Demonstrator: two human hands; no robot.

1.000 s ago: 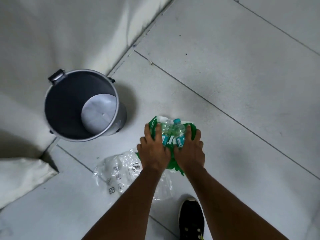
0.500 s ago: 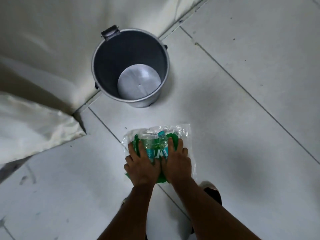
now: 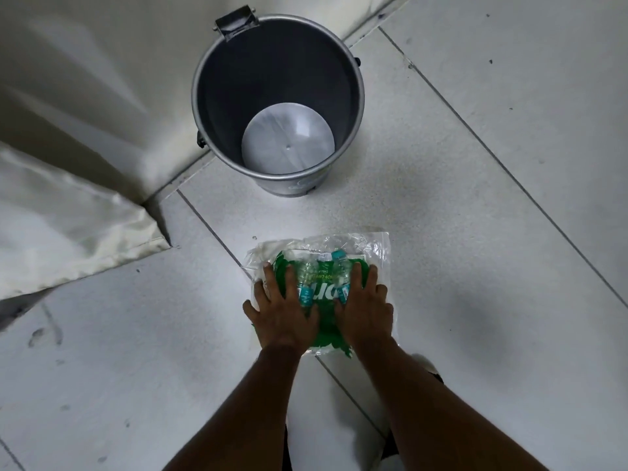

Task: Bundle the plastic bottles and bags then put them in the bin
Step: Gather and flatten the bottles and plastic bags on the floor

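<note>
Two small clear plastic bottles (image 3: pixel 323 280) with teal caps and labels lie on a green plastic bag (image 3: pixel 326 329), which rests on a clear plastic bag (image 3: pixel 370 248) spread on the floor. My left hand (image 3: pixel 283 312) and my right hand (image 3: pixel 365 309) press down flat on the pile, one on each side of the bottles, fingers spread. The grey metal bin (image 3: pixel 204 96) stands open and empty just beyond the pile.
A cream curtain (image 3: pixel 78 107) hangs at the left behind the bin, with a folded corner of it (image 3: pixel 68 239) lying on the white tiled floor (image 3: pixel 492 198). My dark shoes (image 3: pixel 435 377) show below my forearms.
The bottles on the green bag have been shifted left onto the clear bag. My view has swung so the bin now stands straight ahead. Both hands stay pressed on the pile.
</note>
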